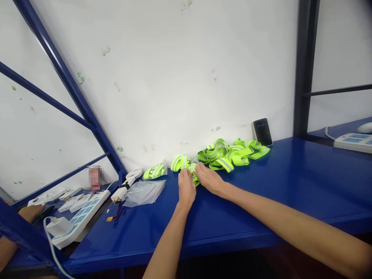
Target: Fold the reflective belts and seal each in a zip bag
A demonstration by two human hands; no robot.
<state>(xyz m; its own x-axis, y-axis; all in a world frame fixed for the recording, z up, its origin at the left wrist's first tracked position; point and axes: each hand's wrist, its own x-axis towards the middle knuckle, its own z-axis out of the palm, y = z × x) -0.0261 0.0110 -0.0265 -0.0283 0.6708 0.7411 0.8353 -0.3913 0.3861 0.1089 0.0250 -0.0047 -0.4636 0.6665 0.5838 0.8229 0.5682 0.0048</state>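
Observation:
My left hand (186,188) and my right hand (209,179) are close together, fingers closed on a small transparent plastic bag (193,167) holding a neon-yellow reflective strap. The fingers partly cover the bag, so I cannot tell whether its top is sealed. Just behind lies a coiled neon-yellow strap (179,162). To the right, several loose reflective straps (221,155) are heaped against the wall. On the left sit a bagged strap (154,171) and some flat transparent zip bags (147,193).
A white handheld fan (128,184) with wires is left of the bags. A phone (262,131) leans against the wall. Beyond the blue frame post (87,104) are a power strip (84,219) and another person's hand (30,213). Another power strip (354,141) lies far right.

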